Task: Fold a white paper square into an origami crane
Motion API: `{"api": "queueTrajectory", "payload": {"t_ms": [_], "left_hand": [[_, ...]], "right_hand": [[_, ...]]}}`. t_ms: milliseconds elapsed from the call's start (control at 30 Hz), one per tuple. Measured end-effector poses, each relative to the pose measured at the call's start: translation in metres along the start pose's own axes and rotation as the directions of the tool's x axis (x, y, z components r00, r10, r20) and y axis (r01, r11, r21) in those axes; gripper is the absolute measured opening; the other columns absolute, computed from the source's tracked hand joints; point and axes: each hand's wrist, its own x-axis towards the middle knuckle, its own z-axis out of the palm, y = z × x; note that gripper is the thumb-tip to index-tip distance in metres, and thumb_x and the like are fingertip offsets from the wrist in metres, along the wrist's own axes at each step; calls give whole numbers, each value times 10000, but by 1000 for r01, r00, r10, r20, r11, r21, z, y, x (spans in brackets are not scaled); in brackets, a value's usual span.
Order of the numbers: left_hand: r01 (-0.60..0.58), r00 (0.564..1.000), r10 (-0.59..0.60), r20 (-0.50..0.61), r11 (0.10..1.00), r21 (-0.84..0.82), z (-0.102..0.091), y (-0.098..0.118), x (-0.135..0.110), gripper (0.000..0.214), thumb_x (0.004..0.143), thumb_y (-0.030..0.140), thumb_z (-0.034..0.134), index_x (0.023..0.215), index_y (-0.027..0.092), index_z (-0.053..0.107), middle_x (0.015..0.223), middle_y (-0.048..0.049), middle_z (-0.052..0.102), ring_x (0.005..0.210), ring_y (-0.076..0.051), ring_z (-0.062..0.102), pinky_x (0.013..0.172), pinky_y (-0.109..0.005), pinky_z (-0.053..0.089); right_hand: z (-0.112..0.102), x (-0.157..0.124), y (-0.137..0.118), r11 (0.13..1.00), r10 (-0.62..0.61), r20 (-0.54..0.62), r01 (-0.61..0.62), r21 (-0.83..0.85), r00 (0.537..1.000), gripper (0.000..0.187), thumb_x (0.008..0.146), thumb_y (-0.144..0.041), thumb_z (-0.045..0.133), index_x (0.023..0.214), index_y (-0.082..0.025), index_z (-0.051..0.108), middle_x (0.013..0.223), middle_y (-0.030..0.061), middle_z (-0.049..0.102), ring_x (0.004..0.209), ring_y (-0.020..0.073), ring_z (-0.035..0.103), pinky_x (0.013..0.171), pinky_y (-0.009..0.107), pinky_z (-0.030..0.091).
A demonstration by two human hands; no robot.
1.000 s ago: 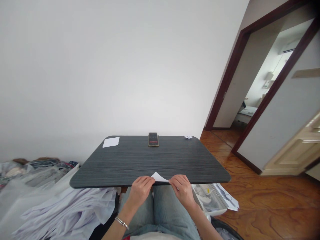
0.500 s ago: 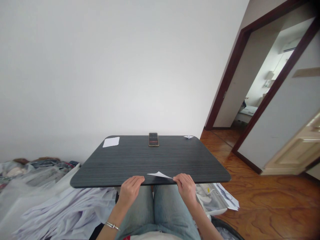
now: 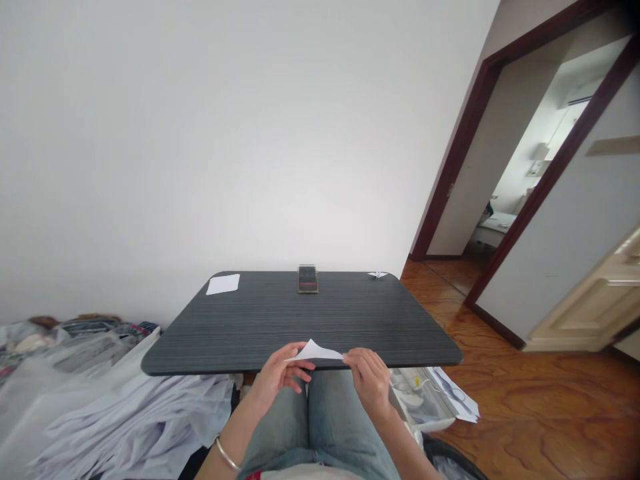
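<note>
A white folded piece of paper (image 3: 316,351) is held up at the table's near edge, bent into a peak in the middle. My right hand (image 3: 369,377) pinches its right corner between thumb and fingertips. Around the paper's left tip is my left hand (image 3: 281,375), turned partly palm up with its fingers spread. One finger lies behind the paper and the others below it; firm contact there is hard to make out. A bracelet (image 3: 227,455) circles my left wrist.
The dark table (image 3: 280,320) stands against a white wall. On its far side are white paper sheets (image 3: 223,284), a phone (image 3: 307,279) and a small folded paper figure (image 3: 377,275). White cloth (image 3: 145,420) lies at the left, an open box (image 3: 425,400) at the right.
My left hand has moved right to the paper, turned over and spread its fingers. The paper has lifted and its peak stands higher. My right hand keeps its pinch in nearly the same place.
</note>
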Motion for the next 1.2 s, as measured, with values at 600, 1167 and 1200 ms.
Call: {"api": "queueTrajectory", "payload": {"t_ms": [600, 1167, 1200], "left_hand": [[-338, 887, 453, -87, 768, 545, -4, -8, 1, 288, 804, 333, 533, 966, 157, 695, 1023, -100, 672, 859, -229, 630, 628, -291, 548], [-509, 746, 642, 176, 380, 772, 9, -4, -9, 296, 888, 232, 426, 1094, 205, 635, 1132, -83, 648, 1057, -206, 581, 928, -396, 454], [-494, 751, 645, 138, 411, 766, 8, -5, -9, 296, 886, 244, 430, 1093, 200, 637, 1136, -87, 645, 1065, -209, 576, 938, -400, 444]], "right_hand": [[8, 10, -14, 932, 290, 203, -324, 161, 935, 261, 855, -264, 516, 1094, -210, 605, 877, 76, 592, 817, 206, 585, 739, 341, 503], [13, 13, -32, 812, 362, 306, -459, 361, 881, 198, 799, -133, 485, 926, -206, 619, 741, 17, 654, 609, 141, 597, 520, 212, 463], [13, 12, -32, 824, 350, 309, -448, 346, 884, 198, 790, -120, 478, 885, -206, 630, 742, 15, 659, 599, 137, 594, 520, 210, 460]]}}
